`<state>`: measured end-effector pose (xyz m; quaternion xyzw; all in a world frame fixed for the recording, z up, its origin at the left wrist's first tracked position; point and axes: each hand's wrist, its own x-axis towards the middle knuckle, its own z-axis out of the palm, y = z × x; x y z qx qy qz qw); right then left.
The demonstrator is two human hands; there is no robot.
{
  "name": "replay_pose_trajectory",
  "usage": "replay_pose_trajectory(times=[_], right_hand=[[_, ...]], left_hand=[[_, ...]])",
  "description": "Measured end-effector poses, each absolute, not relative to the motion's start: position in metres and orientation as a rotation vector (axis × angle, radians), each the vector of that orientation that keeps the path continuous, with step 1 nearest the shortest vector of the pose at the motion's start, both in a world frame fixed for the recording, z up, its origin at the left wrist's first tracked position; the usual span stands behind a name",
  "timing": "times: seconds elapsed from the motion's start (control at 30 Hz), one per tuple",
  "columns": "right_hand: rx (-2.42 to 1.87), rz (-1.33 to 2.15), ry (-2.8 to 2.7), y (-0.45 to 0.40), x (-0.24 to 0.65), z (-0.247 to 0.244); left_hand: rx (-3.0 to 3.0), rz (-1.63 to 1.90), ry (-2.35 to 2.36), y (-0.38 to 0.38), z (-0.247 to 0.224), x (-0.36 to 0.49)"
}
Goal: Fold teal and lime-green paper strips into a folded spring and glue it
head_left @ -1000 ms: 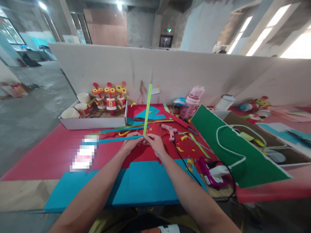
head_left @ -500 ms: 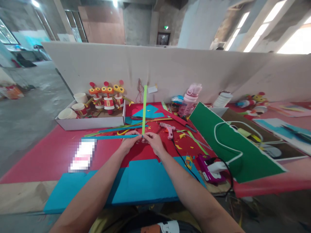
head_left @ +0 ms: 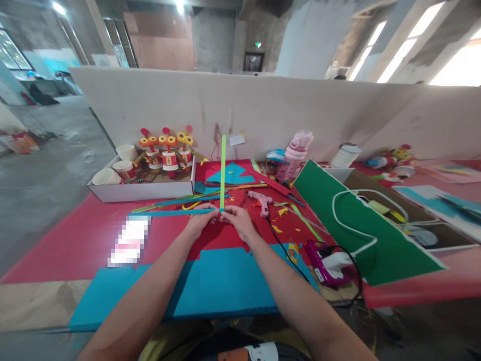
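A blue strip (head_left: 169, 213) runs left from my fingertips, and a light green strip (head_left: 223, 170) stands away from me, the two meeting at right angles between my hands. My left hand (head_left: 203, 219) pinches the blue strip close to that joint. On the other side, my right hand (head_left: 237, 220) has its fingertips closed at the joint, by the foot of the green strip. Beyond my right hand lies a pink glue gun (head_left: 260, 200) with a black cord. Loose coloured strips (head_left: 161, 203) lie just beyond my left hand.
A white box (head_left: 143, 191) at the back left holds cups and figures. Blue sheets (head_left: 225, 276) cover the near edge. A purple power strip (head_left: 325, 265) and a green board (head_left: 361, 235) are at the right. A pink bottle (head_left: 295, 156) stands behind.
The joint of the strips shows slightly more blue between my fingertips. My hands have hardly moved, and the whole view has shifted slightly.
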<state>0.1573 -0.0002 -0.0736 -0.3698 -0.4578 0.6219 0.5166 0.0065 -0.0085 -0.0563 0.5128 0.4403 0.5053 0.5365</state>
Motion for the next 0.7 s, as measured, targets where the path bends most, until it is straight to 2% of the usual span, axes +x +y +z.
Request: replay_pose_trajectory(times=[0.3, 0.57, 0.7], right_hand=[[-0.947, 1.432, -1.109, -0.0011, 0.157, -0.0712], [-0.987, 1.439, -0.99, 0.0035, 0.1592, -0.0738], [-0.944, 1.458, -0.99, 0.0018, 0.1588, -0.0718]], left_hand=[[1.215, 1.181, 1.082, -0.0085, -0.0545, 0.0075], [1.105, 1.349, 1.075, -0.0046, -0.0552, 0.0042], [1.201, 1.251, 1.083, -0.007, -0.0534, 0.0074]])
